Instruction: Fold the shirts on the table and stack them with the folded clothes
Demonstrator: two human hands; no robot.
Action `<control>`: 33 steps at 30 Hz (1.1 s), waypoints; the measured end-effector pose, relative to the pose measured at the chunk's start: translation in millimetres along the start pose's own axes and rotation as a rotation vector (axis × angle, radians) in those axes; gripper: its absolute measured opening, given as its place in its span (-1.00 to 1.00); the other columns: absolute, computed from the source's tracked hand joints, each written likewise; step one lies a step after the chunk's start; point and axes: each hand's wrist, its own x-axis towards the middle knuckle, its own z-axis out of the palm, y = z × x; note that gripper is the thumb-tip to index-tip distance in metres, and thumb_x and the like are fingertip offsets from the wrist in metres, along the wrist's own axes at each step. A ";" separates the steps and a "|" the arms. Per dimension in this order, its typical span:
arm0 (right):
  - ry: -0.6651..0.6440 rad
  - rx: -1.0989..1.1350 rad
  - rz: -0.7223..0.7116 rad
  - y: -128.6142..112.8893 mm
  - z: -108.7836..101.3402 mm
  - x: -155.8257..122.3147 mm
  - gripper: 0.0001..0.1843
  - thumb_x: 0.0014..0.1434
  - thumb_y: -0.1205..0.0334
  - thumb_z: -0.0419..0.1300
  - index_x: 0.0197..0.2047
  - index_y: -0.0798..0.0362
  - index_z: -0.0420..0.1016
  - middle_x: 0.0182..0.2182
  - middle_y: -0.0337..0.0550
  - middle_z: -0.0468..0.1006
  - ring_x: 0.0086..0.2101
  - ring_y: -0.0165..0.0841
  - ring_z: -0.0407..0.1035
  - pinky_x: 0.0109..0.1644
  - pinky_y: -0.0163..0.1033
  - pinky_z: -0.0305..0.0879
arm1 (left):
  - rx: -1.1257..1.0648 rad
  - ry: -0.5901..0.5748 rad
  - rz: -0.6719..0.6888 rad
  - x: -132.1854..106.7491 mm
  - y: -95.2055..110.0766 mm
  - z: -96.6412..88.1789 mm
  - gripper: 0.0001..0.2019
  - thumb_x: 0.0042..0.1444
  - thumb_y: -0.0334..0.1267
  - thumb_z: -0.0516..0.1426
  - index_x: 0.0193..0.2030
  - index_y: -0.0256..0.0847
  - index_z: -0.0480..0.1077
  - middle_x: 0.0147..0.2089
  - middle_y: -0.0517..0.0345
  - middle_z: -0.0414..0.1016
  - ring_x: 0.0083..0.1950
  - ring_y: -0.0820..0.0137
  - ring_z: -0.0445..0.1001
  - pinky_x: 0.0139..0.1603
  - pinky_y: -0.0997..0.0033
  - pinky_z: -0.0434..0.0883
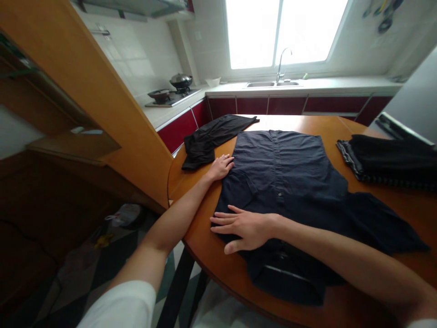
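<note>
A dark navy button-front shirt [297, 168] lies spread on the wooden table, its collar toward me and its hem toward the window. One sleeve stretches out to the right; on the left the other appears folded in over the body. My left hand [220, 167] rests at the shirt's left edge, fingers extended and touching the cloth. Nearer to me, my right hand [247, 228] is spread over the shirt's left shoulder area, palm down. Neither hand grips anything. My right forearm hides part of the shirt near the collar.
The round wooden table [201, 237] also bears a crumpled black garment [215, 136] at the back left and a stack of folded dark clothes [392, 159] at the right. A wooden partition [136, 127] stands close on the left. Beyond are a sink [261, 84] and a stove [174, 98].
</note>
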 end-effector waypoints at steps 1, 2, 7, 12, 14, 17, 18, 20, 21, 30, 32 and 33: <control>0.003 0.033 -0.021 0.2 -2.0 0.8 -0.32 0.40 -0.12 0.05 0.43 0.08 0.19 0.42 0.12 0.10 0.43 -0.15 -0.13 0.47 0.19 -0.40 | -0.002 0.002 0.000 0.2 -0.4 0.1 -0.49 0.41 -0.01 -0.07 0.40 -0.12 0.25 0.49 -0.01 0.12 0.52 0.14 0.03 0.47 0.00 0.01; 0.019 0.067 -0.034 1.1 -4.2 1.7 -0.37 0.42 -0.07 0.03 0.41 0.07 0.23 0.40 0.09 0.15 0.42 -0.19 -0.08 0.48 0.14 -0.32 | -0.004 0.004 0.001 0.3 -0.7 -0.1 -0.49 0.41 -0.02 -0.07 0.40 -0.12 0.26 0.49 -0.02 0.12 0.51 0.14 0.04 0.47 0.00 0.01; 0.308 0.103 0.055 16.4 -13.5 5.0 -0.53 0.46 0.12 -0.03 0.32 0.11 0.38 0.29 0.02 0.39 0.33 -0.29 0.16 0.42 -0.10 0.05 | -0.016 0.032 0.042 -3.6 5.4 -6.4 -0.52 0.41 -0.06 -0.07 0.33 -0.22 0.35 0.43 -0.09 0.24 0.47 0.19 0.15 0.45 0.08 0.09; 0.515 -0.222 0.267 39.1 -10.2 1.3 -0.55 0.39 0.21 0.07 0.29 0.06 0.41 0.33 0.04 0.32 0.37 -0.16 0.09 0.42 0.10 0.03 | -0.011 0.129 0.164 -17.8 32.1 -15.1 -0.54 0.42 -0.12 -0.09 0.31 -0.26 0.36 0.39 -0.08 0.31 0.44 0.22 0.21 0.46 0.10 0.09; 0.457 -0.283 0.295 45.8 -6.1 -0.6 -0.54 0.37 0.19 0.09 0.28 0.09 0.42 0.34 0.10 0.30 0.36 -0.11 0.10 0.41 0.12 0.04 | -0.032 0.096 0.251 -22.8 41.7 -15.4 -0.51 0.44 -0.08 -0.11 0.37 -0.20 0.29 0.43 -0.01 0.25 0.47 0.25 0.15 0.47 0.11 0.06; 0.394 -0.322 0.295 51.7 -1.3 -1.3 -0.52 0.35 0.16 0.13 0.28 0.10 0.42 0.35 0.12 0.28 0.34 -0.10 0.14 0.42 0.13 0.01 | 0.004 -0.058 0.321 -25.5 48.1 -13.0 -0.48 0.44 0.01 -0.13 0.44 -0.08 0.19 0.51 0.07 0.09 0.53 0.22 -0.01 0.49 0.03 0.00; 0.392 -0.321 0.295 52.6 -0.8 -0.8 -0.53 0.35 0.15 0.13 0.27 0.09 0.44 0.34 0.11 0.29 0.34 -0.11 0.15 0.43 0.12 -0.01 | 0.033 -0.103 0.319 -25.2 48.3 -12.0 -0.47 0.43 0.03 -0.14 0.45 -0.05 0.17 0.53 0.08 0.03 0.54 0.19 -0.05 0.49 -0.03 -0.03; 0.409 -0.285 0.306 52.5 -2.5 0.8 -0.57 0.35 0.15 0.13 0.22 0.08 0.48 0.32 0.09 0.34 0.32 -0.14 0.18 0.42 0.08 0.02 | 0.084 -0.152 0.307 -23.4 47.5 -10.4 -0.45 0.43 0.05 -0.15 0.47 -0.02 0.12 0.55 0.09 -0.04 0.55 0.14 -0.10 0.48 -0.11 -0.08; 0.426 -0.251 0.313 51.2 -5.0 1.6 -0.59 0.35 0.16 0.13 0.20 0.09 0.51 0.29 0.10 0.37 0.31 -0.15 0.22 0.41 0.05 0.06 | 0.098 -0.160 0.303 -22.3 46.8 -10.0 -0.45 0.43 0.05 -0.16 0.48 -0.02 0.10 0.55 0.09 -0.06 0.55 0.13 -0.11 0.48 -0.13 -0.09; 0.790 -0.089 0.314 -9.0 -73.0 -18.3 -0.76 0.29 0.35 0.17 -0.04 0.06 0.62 -0.07 -0.10 0.66 -0.02 -0.27 0.51 0.11 -0.23 0.32 | 0.231 -0.116 0.356 -18.5 42.8 -16.6 -0.43 0.33 -0.13 -0.04 0.47 -0.05 0.15 0.52 0.03 0.03 0.54 0.12 -0.05 0.46 -0.11 0.00; 0.873 -0.104 0.369 -20.9 -85.6 -38.8 -0.77 0.27 0.36 0.18 -0.06 0.04 0.62 -0.09 -0.13 0.66 -0.06 -0.30 0.52 0.07 -0.24 0.33 | 0.264 -0.046 0.369 -21.9 52.4 -18.8 -0.45 0.35 -0.15 -0.07 0.46 -0.11 0.17 0.50 0.01 0.10 0.53 0.14 -0.01 0.48 -0.09 -0.03; 0.909 -0.115 0.407 -23.7 -89.8 -52.8 -0.77 0.27 0.36 0.18 -0.06 0.03 0.62 -0.09 -0.15 0.66 -0.07 -0.31 0.52 0.04 -0.25 0.34 | 0.266 -0.012 0.367 -25.0 59.8 -18.9 -0.46 0.37 -0.14 -0.11 0.45 -0.14 0.18 0.49 0.00 0.12 0.53 0.15 0.01 0.48 -0.08 -0.03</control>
